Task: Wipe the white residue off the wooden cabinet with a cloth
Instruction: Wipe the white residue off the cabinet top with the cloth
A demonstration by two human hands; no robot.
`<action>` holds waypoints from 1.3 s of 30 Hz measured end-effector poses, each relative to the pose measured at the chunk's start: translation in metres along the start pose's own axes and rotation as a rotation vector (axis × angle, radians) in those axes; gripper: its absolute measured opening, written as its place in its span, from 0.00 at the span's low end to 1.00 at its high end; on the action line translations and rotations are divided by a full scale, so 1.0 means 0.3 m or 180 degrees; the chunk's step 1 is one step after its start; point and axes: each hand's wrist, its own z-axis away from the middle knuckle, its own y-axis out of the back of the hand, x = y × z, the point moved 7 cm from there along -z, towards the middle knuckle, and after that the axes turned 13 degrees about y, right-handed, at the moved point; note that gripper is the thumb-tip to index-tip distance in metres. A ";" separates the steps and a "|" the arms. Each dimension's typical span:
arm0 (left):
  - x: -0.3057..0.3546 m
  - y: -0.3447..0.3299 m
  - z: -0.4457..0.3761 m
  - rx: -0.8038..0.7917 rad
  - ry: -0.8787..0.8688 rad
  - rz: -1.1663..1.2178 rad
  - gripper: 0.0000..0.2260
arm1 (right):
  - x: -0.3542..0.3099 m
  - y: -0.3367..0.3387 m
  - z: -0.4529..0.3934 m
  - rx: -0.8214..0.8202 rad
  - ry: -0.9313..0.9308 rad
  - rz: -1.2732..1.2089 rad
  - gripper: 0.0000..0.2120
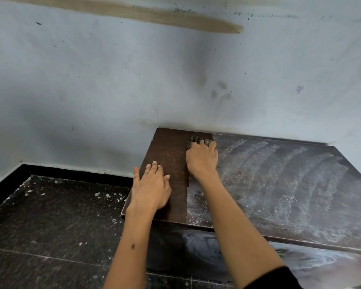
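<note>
Right hand (201, 159) grips cloth (197, 141) on cabinet (279, 174); left hand (151, 187) rests flat, fingers straight

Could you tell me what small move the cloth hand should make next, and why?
Probably draw the right hand, pressing the dark striped cloth, back toward the near edge: it sits at the far edge, where the clean brown strip meets white residue on the wooden cabinet top.

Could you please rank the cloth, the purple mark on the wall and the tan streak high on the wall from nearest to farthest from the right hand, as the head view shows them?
From the right hand:
1. Cloth, under its fingers at the cabinet's back edge.
2. Purple mark, up to the right.
3. Tan streak, near the top of the wall.
</note>
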 end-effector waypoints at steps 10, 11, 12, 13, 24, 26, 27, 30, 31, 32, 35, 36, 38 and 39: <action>0.003 -0.003 -0.010 -0.0028 0.0016 -0.0117 0.23 | -0.052 0.010 0.188 0.0067 0.0089 0.0062 0.14; 0.005 -0.002 -0.012 -0.0024 0.0019 -0.0130 0.23 | -0.054 0.015 0.193 0.0069 0.0072 0.0033 0.14; 0.007 -0.001 -0.012 -0.0013 0.0020 -0.0133 0.23 | -0.053 0.020 0.183 0.0058 0.0043 -0.0001 0.13; 0.010 0.000 -0.011 0.0007 0.0016 -0.0130 0.23 | -0.051 0.021 0.161 0.0037 0.0014 -0.0025 0.13; 0.014 -0.006 0.007 0.0137 -0.0064 -0.0161 0.23 | -0.064 -0.005 0.161 0.0117 -0.0067 0.0169 0.16; 0.012 -0.005 0.006 0.0170 -0.0083 -0.0165 0.22 | -0.081 -0.005 0.223 0.0136 -0.0006 0.0187 0.16; 0.012 -0.005 0.009 0.0192 -0.0097 -0.0175 0.22 | -0.082 -0.006 0.235 0.0108 0.0011 0.0189 0.16; 0.006 -0.012 0.021 0.0238 -0.0158 -0.0157 0.23 | -0.075 0.003 0.199 -0.0004 -0.0017 0.0123 0.14; 0.000 -0.015 0.026 0.0231 -0.0176 -0.0153 0.23 | -0.076 0.004 0.179 -0.0040 -0.0016 0.0111 0.14; -0.006 -0.019 0.029 0.0214 -0.0187 -0.0162 0.23 | -0.078 0.004 0.161 -0.0073 -0.0001 0.0108 0.14; -0.013 -0.017 0.027 0.0112 -0.0184 -0.0193 0.23 | -0.086 0.002 0.141 -0.0117 0.0060 0.0115 0.15; -0.011 -0.013 0.025 0.0077 -0.0178 -0.0199 0.23 | -0.086 0.004 0.149 -0.0110 0.0078 0.0095 0.15; -0.007 -0.009 0.030 0.0025 -0.0183 -0.0238 0.23 | -0.088 0.010 0.185 -0.0091 0.0116 0.0081 0.16; -0.005 -0.007 0.036 0.0019 -0.0192 -0.0272 0.23 | -0.091 0.013 0.212 -0.0084 0.0131 0.0082 0.16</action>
